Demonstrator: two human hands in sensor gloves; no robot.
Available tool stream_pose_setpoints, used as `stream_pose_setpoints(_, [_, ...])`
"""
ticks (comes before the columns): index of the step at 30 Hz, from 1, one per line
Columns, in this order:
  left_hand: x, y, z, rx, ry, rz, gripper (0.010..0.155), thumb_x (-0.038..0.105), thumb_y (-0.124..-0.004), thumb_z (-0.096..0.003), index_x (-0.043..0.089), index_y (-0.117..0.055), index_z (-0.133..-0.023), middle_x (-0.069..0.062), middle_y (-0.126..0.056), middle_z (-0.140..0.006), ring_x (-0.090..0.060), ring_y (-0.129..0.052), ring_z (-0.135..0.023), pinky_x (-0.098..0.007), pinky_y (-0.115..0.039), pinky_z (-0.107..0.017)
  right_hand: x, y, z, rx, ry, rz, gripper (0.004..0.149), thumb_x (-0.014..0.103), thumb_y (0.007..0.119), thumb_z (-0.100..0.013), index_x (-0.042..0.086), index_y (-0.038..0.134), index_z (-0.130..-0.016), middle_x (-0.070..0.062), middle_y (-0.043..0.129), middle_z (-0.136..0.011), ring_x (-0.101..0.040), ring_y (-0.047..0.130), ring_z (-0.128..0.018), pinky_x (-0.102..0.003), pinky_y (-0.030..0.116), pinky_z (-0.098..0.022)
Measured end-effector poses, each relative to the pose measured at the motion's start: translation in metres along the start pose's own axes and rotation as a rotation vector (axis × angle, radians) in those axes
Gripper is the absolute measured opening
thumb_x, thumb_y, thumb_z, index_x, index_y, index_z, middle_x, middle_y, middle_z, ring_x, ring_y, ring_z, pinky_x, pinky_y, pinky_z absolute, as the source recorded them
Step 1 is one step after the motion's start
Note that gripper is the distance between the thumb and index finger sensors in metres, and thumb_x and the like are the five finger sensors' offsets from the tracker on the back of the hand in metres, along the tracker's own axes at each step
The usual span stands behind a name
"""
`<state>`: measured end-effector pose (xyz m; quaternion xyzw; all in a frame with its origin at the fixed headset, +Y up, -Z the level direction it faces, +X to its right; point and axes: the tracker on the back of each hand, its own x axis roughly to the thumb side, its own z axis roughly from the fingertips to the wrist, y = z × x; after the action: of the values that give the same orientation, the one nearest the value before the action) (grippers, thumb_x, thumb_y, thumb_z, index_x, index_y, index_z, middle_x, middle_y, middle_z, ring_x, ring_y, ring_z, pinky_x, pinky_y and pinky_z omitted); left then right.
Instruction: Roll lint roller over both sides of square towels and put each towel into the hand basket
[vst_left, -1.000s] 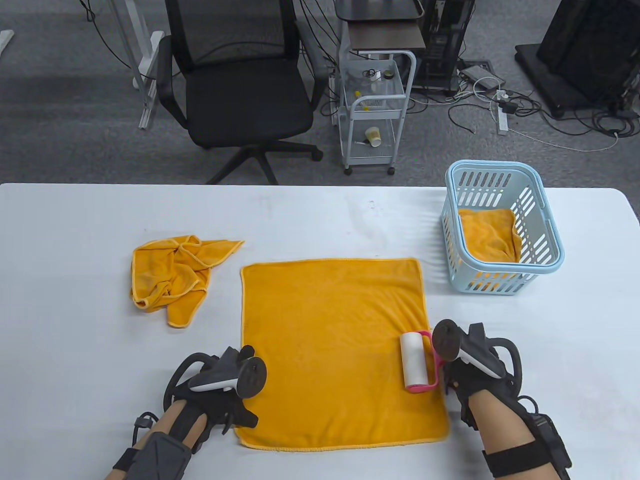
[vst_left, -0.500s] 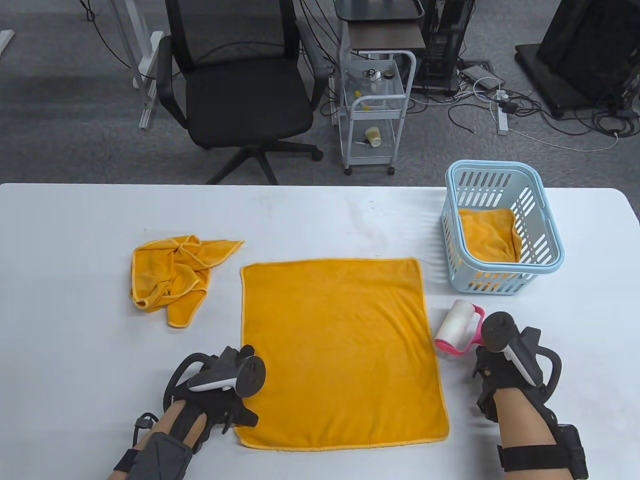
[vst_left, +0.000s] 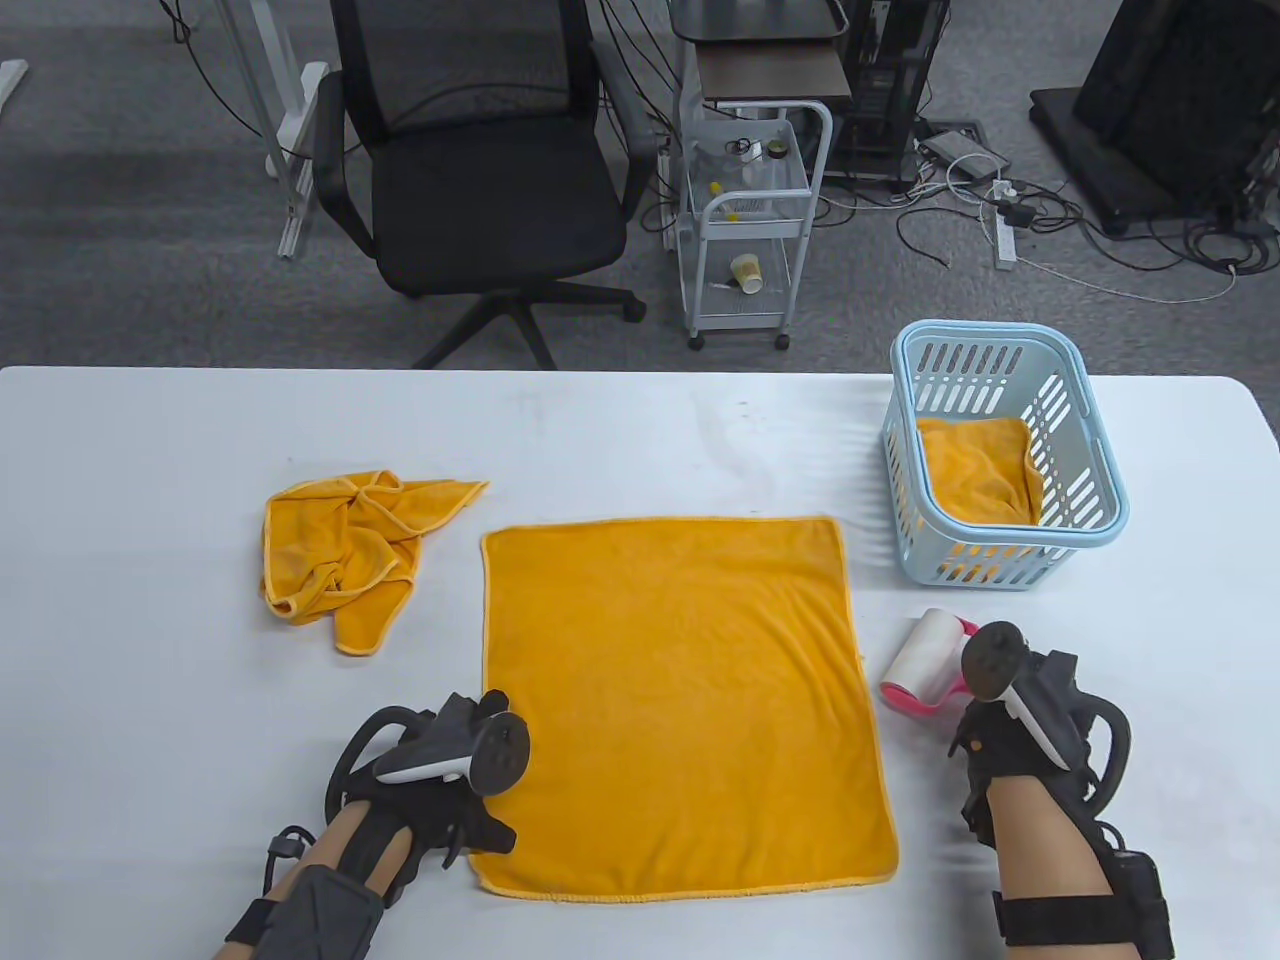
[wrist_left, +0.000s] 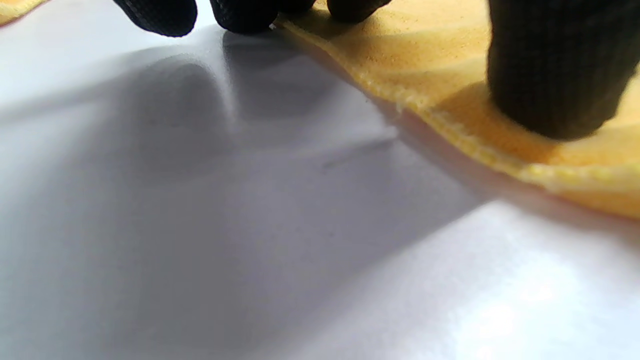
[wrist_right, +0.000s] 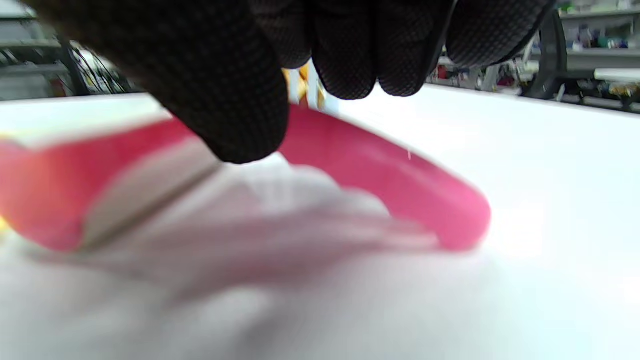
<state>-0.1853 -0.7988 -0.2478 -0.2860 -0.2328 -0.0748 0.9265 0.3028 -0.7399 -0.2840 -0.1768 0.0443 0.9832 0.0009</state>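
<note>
An orange square towel (vst_left: 680, 690) lies flat in the middle of the white table (vst_left: 150, 700). My left hand (vst_left: 478, 832) presses down its near left corner; in the left wrist view the thumb (wrist_left: 555, 75) sits on the towel's hem (wrist_left: 475, 145) and the fingertips (wrist_left: 245, 15) touch down at its edge. The lint roller (vst_left: 925, 655), a white roll in a pink frame, lies on the table just right of the towel. My right hand (vst_left: 1000, 740) is at its handle (wrist_right: 400, 175), with the thumb (wrist_right: 225, 90) in front of it and the fingers curled over it.
A crumpled orange towel (vst_left: 345, 545) lies left of the flat one. The light blue hand basket (vst_left: 1100, 500) stands at the right rear and holds a folded orange towel (vst_left: 975, 465). Beyond the far table edge are an office chair (vst_left: 480, 200) and a small white cart (vst_left: 750, 230).
My right hand carried the lint roller off the towel's right side and set it down on the table to the right. The left hand and the towels stayed put.
</note>
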Motion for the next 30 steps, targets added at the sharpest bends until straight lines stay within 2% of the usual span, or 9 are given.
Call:
stream_pose_setpoints(3, [0.000,0.000,0.000,-0.001,0.000,-0.006,0.102,0.068,-0.087,-0.0312,0.022,-0.038,-0.109,-0.015,-0.024,-0.121,-0.047,-0.042,-0.110,-0.070,-0.048,-0.075,0.026,-0.027,0.013,-0.091,-0.139,0.008,0.092,0.048,0.095,-0.046,0.004,0.047,-0.112,-0.029,0.056,-0.108,-0.058,0.059,-0.096,-0.073,0.058,-0.060])
stream_pose_setpoints(5, [0.000,0.001,0.000,-0.001,-0.001,-0.008,0.103,0.068,-0.087,-0.0313,0.022,-0.038,-0.109,-0.015,-0.025,-0.121,-0.048,-0.043,-0.109,-0.070,-0.048,-0.075,0.045,-0.040,0.020,-0.125,-0.203,0.003,0.095,0.051,0.094,-0.046,0.004,0.047,-0.112,-0.029,0.054,-0.109,-0.060,0.057,-0.096,-0.074,0.057,-0.060])
stream_pose_setpoints(7, [0.000,0.000,0.000,-0.001,-0.002,-0.011,0.102,0.068,-0.087,-0.0312,0.022,-0.038,-0.109,-0.015,-0.025,-0.121,-0.048,-0.043,-0.110,-0.070,-0.048,-0.075,0.075,-0.054,0.028,-0.092,-0.348,-0.003,0.096,0.055,0.092,-0.046,0.007,0.043,-0.114,-0.029,0.048,-0.112,-0.060,0.051,-0.099,-0.075,0.054,-0.062])
stream_pose_setpoints(13, [-0.002,-0.001,0.001,-0.001,-0.008,-0.001,0.102,0.068,-0.086,-0.0319,0.022,-0.038,-0.109,-0.014,-0.024,-0.121,-0.047,-0.041,-0.110,-0.070,-0.047,-0.075,0.152,-0.066,0.040,0.006,-0.534,-0.041,0.098,0.059,0.088,-0.048,0.008,0.039,-0.115,-0.030,0.042,-0.113,-0.061,0.049,-0.099,-0.074,0.056,-0.062])
stream_pose_setpoints(16, [-0.001,-0.001,0.001,-0.001,-0.009,-0.002,0.102,0.068,-0.086,-0.0320,0.023,-0.038,-0.109,-0.014,-0.024,-0.121,-0.047,-0.041,-0.110,-0.070,-0.048,-0.075,0.184,-0.055,0.042,0.054,-0.591,-0.034,0.100,0.061,0.088,-0.047,0.009,0.037,-0.116,-0.029,0.040,-0.114,-0.062,0.048,-0.099,-0.074,0.056,-0.062])
stream_pose_setpoints(22, [-0.003,-0.001,0.001,0.003,-0.012,0.004,0.096,0.067,-0.083,-0.0357,0.024,-0.038,-0.109,-0.013,-0.024,-0.122,-0.046,-0.041,-0.110,-0.070,-0.048,-0.075,0.235,0.000,0.039,0.258,-0.680,0.084,0.104,0.064,0.087,-0.046,0.014,0.029,-0.116,-0.029,0.031,-0.115,-0.063,0.043,-0.100,-0.075,0.056,-0.062])
stream_pose_setpoints(25, [-0.005,-0.001,0.001,0.004,-0.017,0.021,0.095,0.067,-0.082,-0.0362,0.025,-0.038,-0.109,-0.013,-0.024,-0.122,-0.045,-0.042,-0.111,-0.070,-0.048,-0.075,0.244,0.030,0.032,0.466,-0.700,0.179,0.105,0.065,0.084,-0.048,0.018,0.019,-0.115,-0.028,0.019,-0.115,-0.063,0.037,-0.101,-0.076,0.056,-0.061])
stream_pose_setpoints(29, [-0.008,0.000,0.003,0.010,-0.029,0.044,0.096,0.069,-0.081,-0.0355,0.029,-0.035,-0.109,-0.015,-0.020,-0.121,-0.046,-0.042,-0.111,-0.069,-0.049,-0.075,0.242,0.053,0.024,0.505,-0.683,0.212,0.102,0.065,0.084,-0.046,0.023,0.022,-0.115,-0.028,0.018,-0.114,-0.061,0.029,-0.101,-0.077,0.058,-0.060])
stream_pose_setpoints(30, [-0.008,0.000,0.004,0.013,-0.031,0.052,0.096,0.069,-0.081,-0.0354,0.029,-0.035,-0.109,-0.015,-0.020,-0.120,-0.046,-0.043,-0.111,-0.069,-0.049,-0.075,0.241,0.051,0.024,0.506,-0.693,0.184,0.101,0.064,0.085,-0.046,0.023,0.023,-0.115,-0.028,0.017,-0.114,-0.061,0.029,-0.101,-0.077,0.058,-0.060])
